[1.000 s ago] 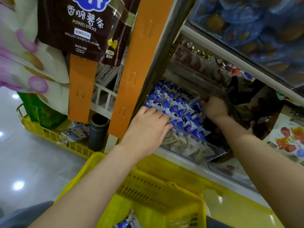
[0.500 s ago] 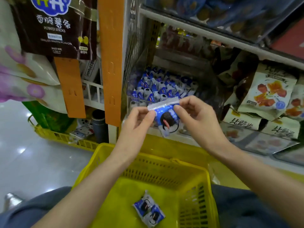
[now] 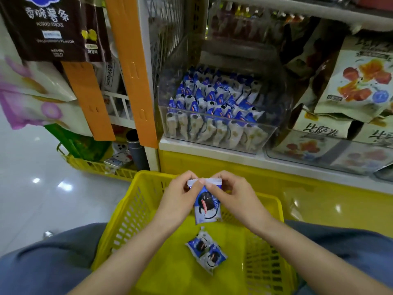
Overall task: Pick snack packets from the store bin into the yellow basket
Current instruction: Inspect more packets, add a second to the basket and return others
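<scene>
A blue and white snack packet (image 3: 207, 206) hangs over the yellow basket (image 3: 136, 201). My left hand (image 3: 180, 199) and my right hand (image 3: 231, 196) each pinch its top seam, one at each corner. Two matching packets (image 3: 207, 251) lie on the basket floor below. The clear store bin (image 3: 214, 133) on the shelf ahead holds several more of the same packets, stacked upright.
Large snack bags (image 3: 359, 81) fill the shelf to the right of the bin. Orange hanging strips (image 3: 131, 67) and a dark potato stick bag (image 3: 51, 26) hang at left. A second yellow basket (image 3: 93, 166) stands on the shiny floor at left.
Both hands left the bin, took one packet between them and lowered it from the shelf front to just above the basket. The view tilted down.
</scene>
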Motion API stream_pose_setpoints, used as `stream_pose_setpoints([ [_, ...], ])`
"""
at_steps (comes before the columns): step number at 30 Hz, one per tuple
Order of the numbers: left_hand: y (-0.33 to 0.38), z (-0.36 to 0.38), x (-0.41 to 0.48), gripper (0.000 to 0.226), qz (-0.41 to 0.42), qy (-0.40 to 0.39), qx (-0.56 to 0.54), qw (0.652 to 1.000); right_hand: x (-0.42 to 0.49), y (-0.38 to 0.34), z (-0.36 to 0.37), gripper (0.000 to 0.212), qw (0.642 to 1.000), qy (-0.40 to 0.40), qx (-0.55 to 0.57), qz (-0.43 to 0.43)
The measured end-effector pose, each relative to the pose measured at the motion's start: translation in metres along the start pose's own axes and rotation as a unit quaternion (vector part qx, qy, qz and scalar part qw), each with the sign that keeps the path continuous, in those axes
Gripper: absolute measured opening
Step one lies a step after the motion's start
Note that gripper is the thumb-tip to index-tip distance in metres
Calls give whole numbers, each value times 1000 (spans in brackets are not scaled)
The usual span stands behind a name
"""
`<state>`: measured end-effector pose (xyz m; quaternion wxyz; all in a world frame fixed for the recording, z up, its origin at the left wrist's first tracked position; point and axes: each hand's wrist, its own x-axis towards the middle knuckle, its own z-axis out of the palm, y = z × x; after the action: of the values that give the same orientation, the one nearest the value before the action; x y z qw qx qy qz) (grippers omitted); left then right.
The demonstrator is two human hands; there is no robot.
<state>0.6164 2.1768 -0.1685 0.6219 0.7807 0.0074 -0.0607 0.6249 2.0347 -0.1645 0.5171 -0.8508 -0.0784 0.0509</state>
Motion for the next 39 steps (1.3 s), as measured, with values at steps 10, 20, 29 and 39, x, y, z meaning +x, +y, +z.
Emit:
stream_pose_setpoints([
  [10, -8, 6, -1, 21, -136, -34, -128, 982, -4, 5, -2, 10, 959, 17, -244, -146],
  [20, -11, 1, -4, 15, -104, 71, -203, 971, 8, 6, -5, 13, 948, 27, 250, 196],
  [29, -16, -10, -5, 18, -68, 113, -142, 981, 3, 15, -1, 14, 961, -187, 95, 181],
  [39, -9, -12, -9, 14, -59, 77, -186, 978, 2, 16, -2, 11, 938, -137, 243, 204],
])
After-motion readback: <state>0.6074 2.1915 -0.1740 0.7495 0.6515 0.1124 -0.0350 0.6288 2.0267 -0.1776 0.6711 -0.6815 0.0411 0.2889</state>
